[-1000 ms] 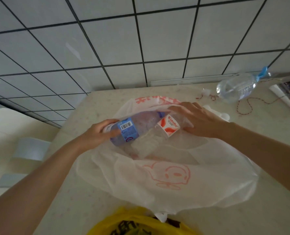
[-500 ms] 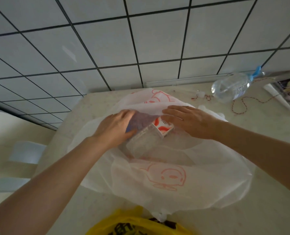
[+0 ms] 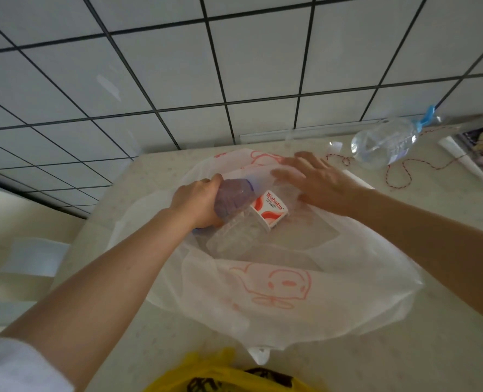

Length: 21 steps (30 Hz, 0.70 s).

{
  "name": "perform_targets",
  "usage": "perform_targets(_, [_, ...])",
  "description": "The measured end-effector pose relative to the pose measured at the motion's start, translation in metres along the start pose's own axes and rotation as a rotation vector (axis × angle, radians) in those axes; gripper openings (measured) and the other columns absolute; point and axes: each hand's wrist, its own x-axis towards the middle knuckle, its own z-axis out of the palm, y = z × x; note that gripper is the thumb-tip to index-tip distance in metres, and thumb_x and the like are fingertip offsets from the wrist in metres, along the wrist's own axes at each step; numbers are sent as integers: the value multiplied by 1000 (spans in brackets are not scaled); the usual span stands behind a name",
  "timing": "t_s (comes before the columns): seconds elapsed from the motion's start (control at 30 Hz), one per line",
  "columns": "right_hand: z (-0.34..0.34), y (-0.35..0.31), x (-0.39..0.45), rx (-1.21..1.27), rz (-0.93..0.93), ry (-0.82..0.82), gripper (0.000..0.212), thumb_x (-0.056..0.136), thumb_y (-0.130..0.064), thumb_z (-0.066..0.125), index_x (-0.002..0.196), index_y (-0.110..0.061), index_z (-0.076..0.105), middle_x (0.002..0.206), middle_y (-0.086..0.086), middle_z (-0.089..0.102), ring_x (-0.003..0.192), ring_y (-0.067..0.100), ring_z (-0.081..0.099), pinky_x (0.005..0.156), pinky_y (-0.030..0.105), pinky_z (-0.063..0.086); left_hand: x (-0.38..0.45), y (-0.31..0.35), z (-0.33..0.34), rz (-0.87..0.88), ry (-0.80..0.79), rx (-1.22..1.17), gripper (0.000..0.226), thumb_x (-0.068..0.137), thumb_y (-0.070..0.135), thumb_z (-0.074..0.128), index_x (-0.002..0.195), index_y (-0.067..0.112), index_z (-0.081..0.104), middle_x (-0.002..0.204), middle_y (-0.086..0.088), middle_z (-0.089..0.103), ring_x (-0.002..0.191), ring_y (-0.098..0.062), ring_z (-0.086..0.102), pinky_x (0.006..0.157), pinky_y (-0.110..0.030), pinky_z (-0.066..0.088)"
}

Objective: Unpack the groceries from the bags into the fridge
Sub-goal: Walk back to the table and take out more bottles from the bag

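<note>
A: Where now?

B: Mid-lift, by the look of it. Left hand (image 3: 197,203) wrapped round the purple-tinted bottle (image 3: 234,198), fingers curled on its upper body, bottle tilted and partly inside the mouth of the white bag (image 3: 277,292) on the bench (image 3: 390,363). Right hand (image 3: 319,179) flat, fingers straight, pressing the far flap of the bag down; nothing gripped there.

A: And the second bottle?

B: Clear bottle with the red-and-white label (image 3: 268,210), lying on its side in the bag, touching the purple one, just below it.

A: Best way to finish the lift?

B: Draw the gripped bottle up and toward the body, clear of the bag's rim, not dragging it over the clear one. Hold the flap down with the flat hand so the thin film does not ride up with the bottle. Firm hold near the middle; likely slippery if chilled.

A: Anything else close by?

B: Yellow bag (image 3: 229,377) at the near edge, waiting. Another clear bottle with a blue cap (image 3: 384,142) lying far right by a red-and-white string (image 3: 398,176), well apart from the work. Fridge not in view.
</note>
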Motion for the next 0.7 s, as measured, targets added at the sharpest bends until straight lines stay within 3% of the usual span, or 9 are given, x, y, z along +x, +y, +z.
perform_targets(0.1, [5, -5, -2, 5, -139, 152, 37, 76, -7, 71, 112, -1, 62, 113, 17, 63, 104, 34, 60, 82, 44, 54, -3, -1, 3, 30, 28, -29, 69, 70, 52, 70, 122, 20, 38, 110, -6, 63, 97, -33, 63, 72, -38, 51])
perform_targets(0.17, [8, -5, -2, 5, -86, 141, 32, 74, 3, 72, 104, 1, 64, 103, 18, 65, 95, 34, 62, 78, 43, 55, -5, 0, 5, 51, 34, -47, 68, 72, 53, 69, 120, 20, 35, 109, -6, 63, 93, -32, 62, 68, -38, 49])
perform_targets(0.23, [10, -2, 0, -30, -23, 55, 28, 81, 3, 64, 109, -1, 64, 107, 16, 65, 99, 32, 59, 83, 42, 53, -8, 0, 8, 61, 58, -71, 60, 74, 52, 69, 111, 19, 35, 105, -7, 63, 87, -31, 62, 63, -37, 46])
perform_targets(0.33, [8, 0, -1, -43, 48, -82, 30, 91, -11, 53, 120, -13, 59, 119, 5, 61, 112, 23, 52, 96, 32, 40, -17, -1, 10, 52, 103, -118, 58, 74, 49, 69, 114, 19, 39, 107, -7, 64, 91, -32, 63, 71, -40, 50])
perform_targets(0.4, [-2, 2, -9, 42, 85, -116, 34, 87, -21, 63, 120, -18, 60, 119, 3, 62, 114, 21, 51, 98, 29, 34, -24, -3, 10, 51, 160, -160, 66, 71, 47, 72, 122, 17, 45, 111, -7, 66, 98, -32, 63, 80, -41, 50])
perform_targets(0.53, [-42, -2, -38, 414, 198, -82, 45, 73, -38, 78, 113, -21, 67, 111, 3, 66, 105, 23, 57, 92, 39, 46, -35, -6, 9, 7, 259, -110, 72, 62, 51, 77, 122, 19, 53, 107, -4, 68, 106, -28, 60, 99, -42, 42])
perform_targets(0.63, [-78, -19, -52, 596, 193, -22, 58, 67, -64, 64, 113, -28, 67, 112, -13, 68, 95, 18, 64, 84, 39, 52, -43, -4, 4, -32, 302, -110, 75, 54, 57, 80, 114, 20, 56, 104, 0, 66, 108, -25, 56, 104, -41, 38])
perform_targets(0.7, [-97, -36, -57, 669, 198, 50, 63, 68, -74, 56, 113, -31, 64, 106, -23, 66, 90, 8, 65, 81, 33, 54, -52, -1, -4, -49, 332, -172, 68, 52, 58, 78, 105, 21, 58, 95, 3, 64, 99, -24, 59, 96, -36, 43])
